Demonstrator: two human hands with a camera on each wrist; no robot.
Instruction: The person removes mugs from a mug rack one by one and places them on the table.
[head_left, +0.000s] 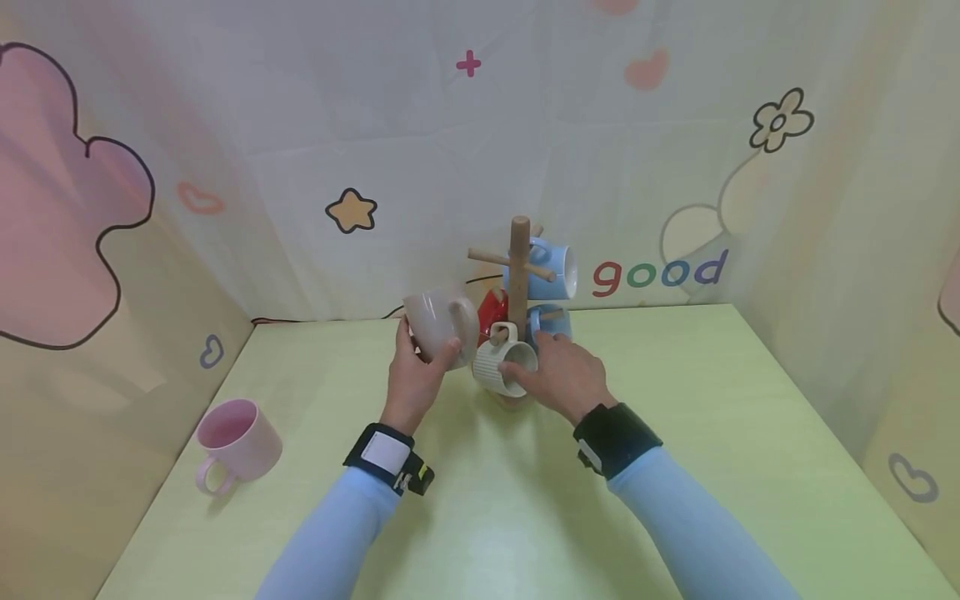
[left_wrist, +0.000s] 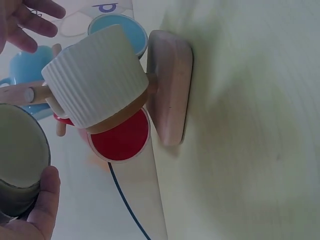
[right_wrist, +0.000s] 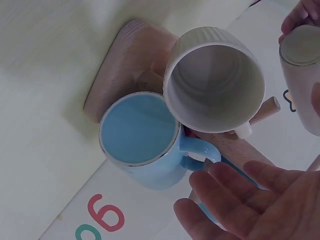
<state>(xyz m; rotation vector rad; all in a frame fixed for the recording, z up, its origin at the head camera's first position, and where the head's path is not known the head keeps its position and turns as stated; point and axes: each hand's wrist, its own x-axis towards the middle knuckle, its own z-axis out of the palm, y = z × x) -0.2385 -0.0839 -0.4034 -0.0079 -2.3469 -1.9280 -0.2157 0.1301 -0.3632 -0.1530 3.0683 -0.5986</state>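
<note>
My left hand (head_left: 416, 383) holds a plain off-white mug (head_left: 433, 321) in the air, left of a wooden mug tree (head_left: 519, 237), with the thumb near the mug's handle. My right hand (head_left: 570, 375) is at the tree's right side, its fingers loosely extended and holding nothing. Close by it, a ribbed white mug (head_left: 489, 373) hangs from a front peg, its mouth to the right. A lower light-blue mug (right_wrist: 140, 132) hangs just behind, partly covered by my right hand in the head view. Also on the tree are a red mug (left_wrist: 122, 140) and an upper light-blue mug (head_left: 549, 279).
A pink mug (head_left: 251, 446) stands upright on the left of the pale green table (head_left: 495, 533). The tree's wooden base (left_wrist: 172, 90) rests on the table towards the back. Behind it hangs a printed curtain (head_left: 360, 108), with a dark cable (left_wrist: 127, 200) along it.
</note>
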